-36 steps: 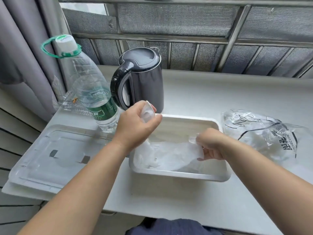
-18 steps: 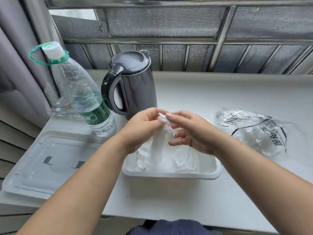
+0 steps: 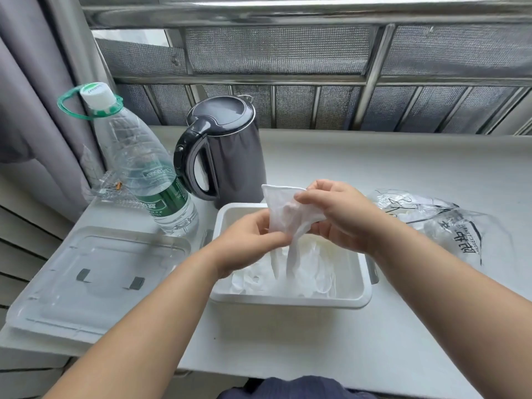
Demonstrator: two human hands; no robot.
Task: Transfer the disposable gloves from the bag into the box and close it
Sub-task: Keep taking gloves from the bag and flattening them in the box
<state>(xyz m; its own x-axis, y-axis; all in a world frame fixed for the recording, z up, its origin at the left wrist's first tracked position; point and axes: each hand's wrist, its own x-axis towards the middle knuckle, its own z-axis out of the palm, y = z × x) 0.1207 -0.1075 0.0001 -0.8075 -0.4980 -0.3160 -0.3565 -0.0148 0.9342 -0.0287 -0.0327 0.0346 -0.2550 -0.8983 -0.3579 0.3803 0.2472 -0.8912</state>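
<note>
Setting: domestic, apparently a home window ledge used as a counter. Evidence: white ledge (image 3: 374, 168) spanning 9 to 3 o'clock beneath a barred, mesh-screened window (image 3: 371, 79) at 12; grey curtain (image 3: 34, 110) at 9–10; dark electric kettle (image 3: 230, 151) at 11; clear green-labelled water bottle (image 3: 149, 174) at 10, just beside the kettle

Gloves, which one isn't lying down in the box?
The glove that the left hand and the right hand pinch: it hangs over the box, cuff up. The other gloves lie inside.
</note>
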